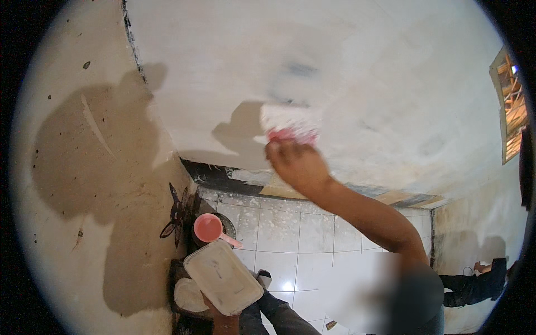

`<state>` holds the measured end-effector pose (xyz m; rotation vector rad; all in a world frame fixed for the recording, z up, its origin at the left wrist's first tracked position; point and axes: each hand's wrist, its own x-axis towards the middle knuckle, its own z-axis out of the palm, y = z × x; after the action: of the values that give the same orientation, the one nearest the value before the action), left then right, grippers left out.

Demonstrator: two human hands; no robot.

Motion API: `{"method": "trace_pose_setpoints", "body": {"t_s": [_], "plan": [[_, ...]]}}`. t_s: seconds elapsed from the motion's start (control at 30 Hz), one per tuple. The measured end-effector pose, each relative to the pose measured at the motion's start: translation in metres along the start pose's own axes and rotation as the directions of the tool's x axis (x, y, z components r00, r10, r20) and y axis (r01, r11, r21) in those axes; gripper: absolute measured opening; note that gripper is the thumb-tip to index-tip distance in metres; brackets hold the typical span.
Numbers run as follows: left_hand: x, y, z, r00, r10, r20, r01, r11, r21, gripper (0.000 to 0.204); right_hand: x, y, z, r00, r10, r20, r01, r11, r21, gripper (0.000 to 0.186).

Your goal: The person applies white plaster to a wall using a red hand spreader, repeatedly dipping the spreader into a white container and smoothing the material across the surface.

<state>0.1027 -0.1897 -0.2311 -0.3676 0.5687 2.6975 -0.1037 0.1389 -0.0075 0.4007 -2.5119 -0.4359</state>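
Note:
My right hand (298,167) reaches up to the white wall (379,67). Its fingers are closed round a wide flat scraper (291,125), red near the grip and smeared with white paste, which lies against or very close to the wall; motion blurs its edge. Low on the left, my left hand (215,311) supports a rectangular off-white plastic tray (223,277) smeared with pale paste. Most of the left fingers are hidden beneath the tray. Grey-blue patches (301,70) show on the wall above the scraper.
A pink dipper (208,228) rests on a dark bucket beside the tray. White floor tiles (279,229) carry paste splashes. A bare side wall (67,234) rises at left. At far right are a person in dark clothes (474,287) and a framed opening (511,106). A blurred patch covers the lower right.

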Motion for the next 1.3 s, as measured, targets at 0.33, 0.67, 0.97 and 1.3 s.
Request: {"method": "trace_pose_setpoints", "body": {"t_s": [0.33, 0.67, 0.97, 1.3], "plan": [[0.008, 0.001, 0.014, 0.999, -0.01, -0.049, 0.007, 0.998, -0.054, 0.075, 0.031, 0.046, 0.04, 0.579, 0.732, -0.358, -0.704, 0.671, 0.233, 0.021], [-0.004, 0.004, 0.003, 0.996, 0.016, -0.093, -0.02, 0.999, -0.044, 0.074, -0.008, -0.072, 0.144, 0.937, -0.174, -0.302, 0.263, 0.922, 0.284, 0.019], [0.0, 0.004, 0.008, 0.996, 0.015, -0.084, -0.02, 0.998, -0.057, 0.074, 0.006, 0.017, 0.107, 0.997, -0.004, -0.073, -0.004, 0.995, -0.105, 0.023], [-0.001, 0.006, 0.015, 0.982, 0.024, -0.188, -0.039, 0.997, -0.073, 0.072, -0.054, -0.035, 0.096, 0.992, -0.048, 0.118, 0.031, 0.989, 0.141, 0.023]]}}
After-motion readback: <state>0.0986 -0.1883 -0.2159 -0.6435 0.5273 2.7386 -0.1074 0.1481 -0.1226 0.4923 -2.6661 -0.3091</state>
